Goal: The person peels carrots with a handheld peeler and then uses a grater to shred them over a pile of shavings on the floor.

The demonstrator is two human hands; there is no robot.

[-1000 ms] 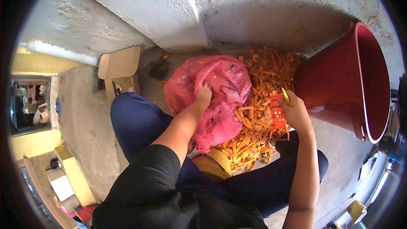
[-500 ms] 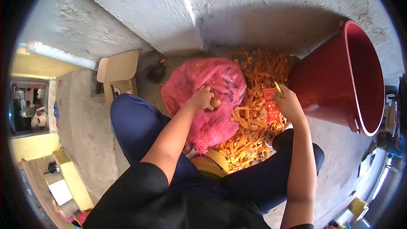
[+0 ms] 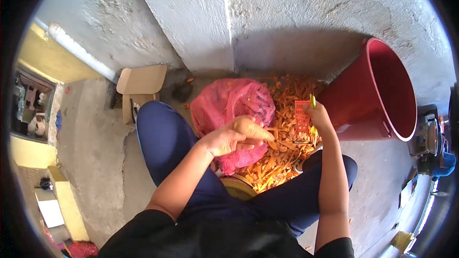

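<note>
My left hand is lifted over the pink mesh sack between my knees. Its fingers are closed around a carrot, and only the carrot's end shows. My right hand holds a small red-orange grater upright, together with a yellow-green tool, above a heap of orange carrot peelings. The two hands are about a hand's width apart over the heap.
A big red bucket leans against the concrete wall at right, close to my right hand. An open cardboard box sits at left behind my knee. A yellow object lies between my legs. Clutter lines the far right floor.
My left hand came out of the pink sack with a carrot and rose toward me. My right hand stayed over the peelings with the grater. The view tilted slightly.
</note>
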